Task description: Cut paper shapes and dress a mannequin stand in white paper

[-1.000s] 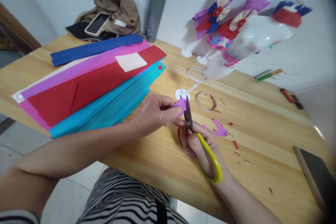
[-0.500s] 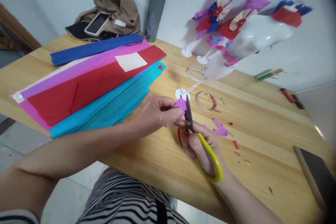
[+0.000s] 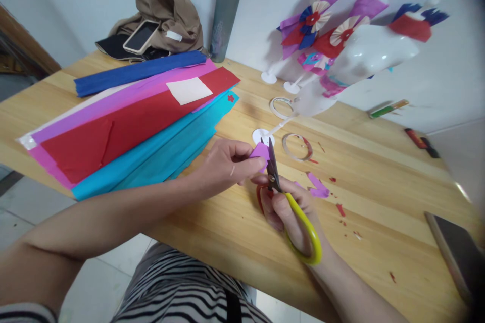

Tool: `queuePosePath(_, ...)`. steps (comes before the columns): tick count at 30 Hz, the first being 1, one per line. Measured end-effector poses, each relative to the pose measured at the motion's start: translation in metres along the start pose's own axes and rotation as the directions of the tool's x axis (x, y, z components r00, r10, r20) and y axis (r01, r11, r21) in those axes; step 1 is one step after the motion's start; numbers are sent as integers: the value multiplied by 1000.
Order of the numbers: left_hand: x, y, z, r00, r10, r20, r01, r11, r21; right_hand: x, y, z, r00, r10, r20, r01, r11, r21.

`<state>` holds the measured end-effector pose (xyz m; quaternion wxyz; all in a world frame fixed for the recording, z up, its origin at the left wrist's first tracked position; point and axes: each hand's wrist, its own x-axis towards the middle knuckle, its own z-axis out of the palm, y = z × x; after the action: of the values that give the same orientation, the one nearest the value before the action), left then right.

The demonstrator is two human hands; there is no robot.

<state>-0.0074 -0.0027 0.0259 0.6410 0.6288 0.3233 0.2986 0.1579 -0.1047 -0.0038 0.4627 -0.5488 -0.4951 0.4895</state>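
Observation:
My left hand (image 3: 223, 165) pinches a small piece of purple paper (image 3: 260, 151) just above the wooden table (image 3: 379, 171). My right hand (image 3: 290, 209) grips scissors (image 3: 299, 222) with yellow and red handles. Their dark blades (image 3: 272, 166) point away from me and meet the right edge of the purple piece. A purple paper scrap (image 3: 317, 186) lies on the table right beside my right hand, with small red snippets scattered around it.
A stack of crepe paper sheets (image 3: 129, 121) in blue, purple, red and cyan lies on the left. White dress forms with paper decorations (image 3: 341, 45) stand at the back right, near two tape rings (image 3: 297, 145). A metal flask (image 3: 226, 7), a phone on brown cloth (image 3: 141, 35) and a dark slab (image 3: 456, 252) are also here.
Both hands have stayed nearly in place; the scissors and purple piece have barely shifted. The view has moved slightly.

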Motion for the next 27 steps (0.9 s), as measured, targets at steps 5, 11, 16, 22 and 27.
queuePosePath(5,0,3,0,999,-22,31,23,1000,-17,0,8,0,998,-57,-21,58,997,40)
queuePosePath(11,0,4,-2,1000,-10,-8,10,1000,0,-1,4,-1,1000,-14,3,13,997,79)
queuePosePath(16,1,0,-3,1000,21,6,-20,996,-85,-2,6,-2,1000,-12,8,11,998,66)
queuePosePath(22,3,-5,-4,999,18,-29,-22,986,-163,-1,5,0,1000,-4,-3,4,998,67)
queuePosePath(27,4,-5,-3,999,18,-47,-26,981,-193,-2,8,-1,1000,-3,12,2,997,81)
